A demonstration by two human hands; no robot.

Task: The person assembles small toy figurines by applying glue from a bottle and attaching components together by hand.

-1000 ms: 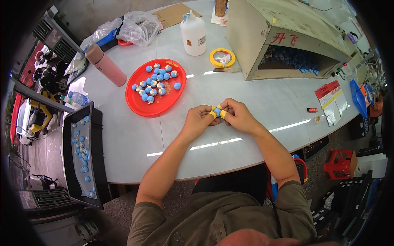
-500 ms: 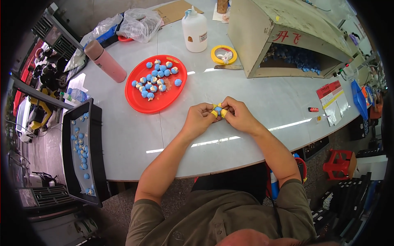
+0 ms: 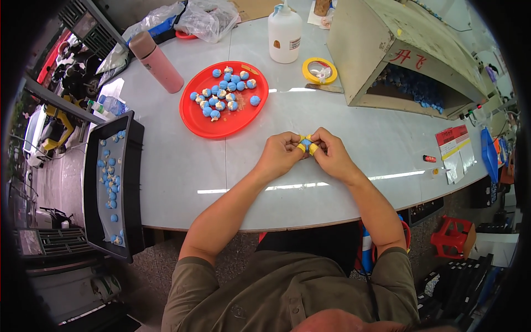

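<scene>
Over the middle of the table, my left hand (image 3: 278,154) and my right hand (image 3: 334,156) meet fingertip to fingertip. Between them they pinch a small blue ball (image 3: 306,144), largely covered by the fingers. Yellow tape wraps several of the fingertips. Beyond my left hand lies a round red plate (image 3: 202,131). On it are several blue balls (image 3: 255,101), many with a cream-coloured part attached. More such balls lie on a light liner in a long black tray (image 3: 131,182) at the left end of the table.
A pink flask (image 3: 163,69) and a white squeeze bottle (image 3: 285,39) stand behind the plate. Near a roll of yellow tape (image 3: 319,71) lies a flat blade-like tool (image 3: 324,88). A metal cabinet (image 3: 354,61) holding blue pieces occupies the back right. Red-and-white cards (image 3: 454,141) lie at right.
The whole view has shifted, so the tabletop things appear slightly higher and farther right. Both hands keep pinching the blue ball, with only slight finger movement.
</scene>
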